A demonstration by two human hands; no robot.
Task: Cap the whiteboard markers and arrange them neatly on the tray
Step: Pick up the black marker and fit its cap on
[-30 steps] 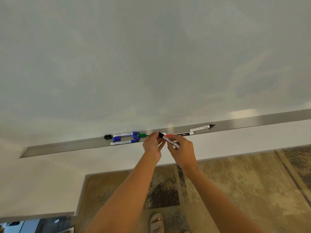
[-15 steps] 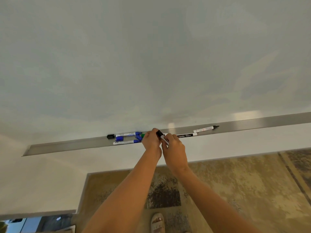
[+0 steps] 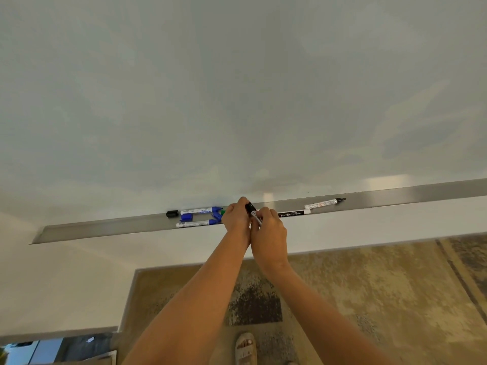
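Note:
A long metal tray (image 3: 105,229) runs under the whiteboard (image 3: 237,88). Both hands meet over its middle on one black marker (image 3: 253,213). My left hand (image 3: 235,218) pinches its black cap end; my right hand (image 3: 271,234) grips the white barrel. Left of the hands lie two blue markers (image 3: 197,211) (image 3: 193,224), a loose blue cap (image 3: 186,217), a loose black cap (image 3: 172,213) and a green piece (image 3: 223,212), partly hidden. To the right lie a black-barrelled marker (image 3: 293,214) and an uncapped white marker (image 3: 324,203) with a black tip.
Below the tray is a white wall strip, then a mottled brown floor (image 3: 369,299). A foot in a pale sandal (image 3: 245,347) stands at the bottom centre. The tray's left end (image 3: 39,237) and right stretch (image 3: 421,191) hold nothing.
The hands have come closer together and nearer the tray. The black cap end has moved in against the marker held by the right hand.

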